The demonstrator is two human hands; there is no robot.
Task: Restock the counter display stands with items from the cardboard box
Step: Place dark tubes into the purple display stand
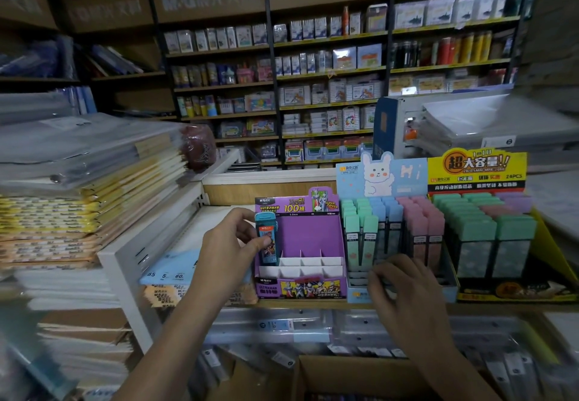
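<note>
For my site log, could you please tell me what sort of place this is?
Most likely a stationery shop: tall wall shelves packed with boxed goods, yellow-edged stacks of wrapped notebooks, and a purple cardboard counter display stand for pencil leads.

Purple stand [308, 234], blue case [267, 237] (orange label), pastel neighbours [391, 228].

A single wide-angle camera, worn on the head, faces forward and down into a stationery shop. The left hand [233, 244], holding a small blue plastic case [267, 239], and the right hand [404, 288] extend from the bottom edge to lower centre, close to the lens. The purple cardboard display stand [308, 231] sits centre frame, near. The brown wall shelving [219, 85] fills the upper frame, well beyond.
</note>
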